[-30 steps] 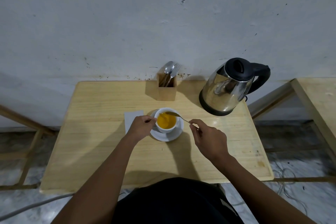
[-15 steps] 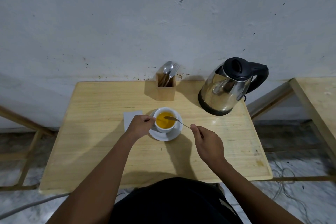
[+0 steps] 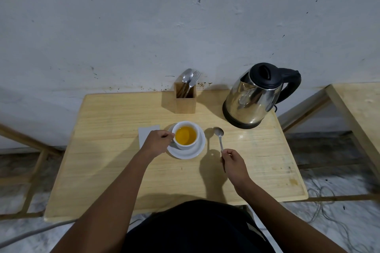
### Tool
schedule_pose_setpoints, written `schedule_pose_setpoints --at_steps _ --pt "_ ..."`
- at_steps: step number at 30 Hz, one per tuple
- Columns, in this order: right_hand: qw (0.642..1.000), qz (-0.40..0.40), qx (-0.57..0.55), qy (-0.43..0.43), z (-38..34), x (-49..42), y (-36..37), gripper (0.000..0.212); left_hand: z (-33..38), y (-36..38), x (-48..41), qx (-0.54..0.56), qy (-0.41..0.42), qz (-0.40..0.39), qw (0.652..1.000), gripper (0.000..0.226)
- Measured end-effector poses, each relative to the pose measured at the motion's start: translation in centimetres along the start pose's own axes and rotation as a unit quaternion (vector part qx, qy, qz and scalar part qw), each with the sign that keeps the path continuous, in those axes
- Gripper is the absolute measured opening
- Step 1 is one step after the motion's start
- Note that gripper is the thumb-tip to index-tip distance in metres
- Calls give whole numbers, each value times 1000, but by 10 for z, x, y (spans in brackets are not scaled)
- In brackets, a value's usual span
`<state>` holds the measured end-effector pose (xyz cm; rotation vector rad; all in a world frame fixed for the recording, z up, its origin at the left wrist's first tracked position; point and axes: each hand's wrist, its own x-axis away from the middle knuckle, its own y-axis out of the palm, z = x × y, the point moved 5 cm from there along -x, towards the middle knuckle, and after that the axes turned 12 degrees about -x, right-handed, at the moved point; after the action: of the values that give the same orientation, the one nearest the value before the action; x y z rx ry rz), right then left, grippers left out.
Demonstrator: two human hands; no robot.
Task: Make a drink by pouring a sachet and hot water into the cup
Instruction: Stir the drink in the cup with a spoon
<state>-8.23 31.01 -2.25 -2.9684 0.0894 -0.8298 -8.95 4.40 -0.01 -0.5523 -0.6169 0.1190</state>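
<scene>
Grip state: left grip (image 3: 158, 139) holds the cup (image 3: 186, 135) at its handle, right grip (image 3: 232, 162) pinches the spoon (image 3: 219, 135) by its stem. Surface (image 3: 115, 160) carries kettle (image 3: 253, 96) far right, and saucer (image 3: 191, 153) under the cup, which holds orange drink. Spoon bowl is just beside the saucer. Judged: mixing finished; next, lay spoon flat and release.

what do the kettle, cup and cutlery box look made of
Round silver kettle: polished stainless steel, mirror reflections; black lid and handle likely plastic. Small white cup: probably glazed ceramic, smooth, slight sheen. Square tan cutlery box: apparently wood, matte, matching the pale table.
</scene>
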Motion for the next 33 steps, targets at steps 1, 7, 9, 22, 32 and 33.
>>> schedule_pose_setpoints --at_steps 1,7,9,22,32,33 --pt "1000 4 14 -1 5 -4 2 18 1 0 0 0 1 -1 1000 15" --pt "992 38 121 -28 9 -29 7 18 1 -1 2 0 -1 -2 1000 16" --pt "982 36 179 -40 7 -34 7 19 2 0 2 -5 0 -2 1000 17" --pt "959 47 275 -42 6 -43 3 15 2 -2 -1 -18 7 1 1000 22" --pt "958 27 285 -25 7 -46 3 14 3 -2 2 -18 6 2 1000 20" --pt "959 28 283 -23 7 -47 3 13 3 -1 2 -15 6 3 1000 20"
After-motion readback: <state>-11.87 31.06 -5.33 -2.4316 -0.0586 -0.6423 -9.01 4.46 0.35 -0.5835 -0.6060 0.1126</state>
